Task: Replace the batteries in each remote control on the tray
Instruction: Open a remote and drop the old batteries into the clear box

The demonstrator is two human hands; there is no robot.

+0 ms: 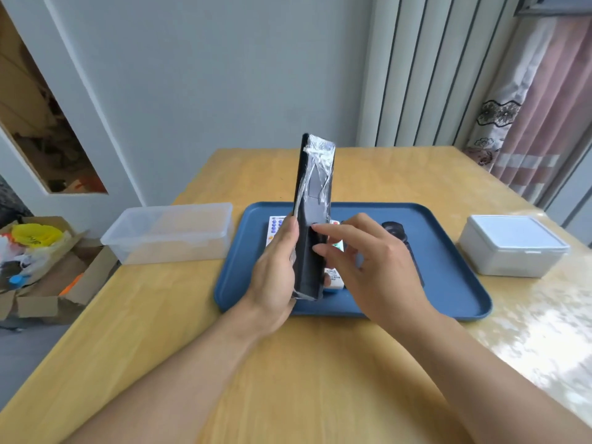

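Open tabletop (288, 379) before crowded tray (455, 283)

A pale grey wall (208, 75) stood behind the wooden table (288, 363), with pink curtains (538, 123) at right (daylight glared off the tabletop there) and a cluttered cardboard box (48, 267) on the floor at left

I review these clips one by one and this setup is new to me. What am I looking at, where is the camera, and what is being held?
There is no machine: a person works bare-handed, filmed by one camera worn on the head, looking down. The left hand holds a black remote upright, partly wrapped in clear film. The right hand touches its lower back with its fingers. Below, a blue tray on a wooden table carries a white remote and another dark one. A clear box sits left, a lidded white box right.
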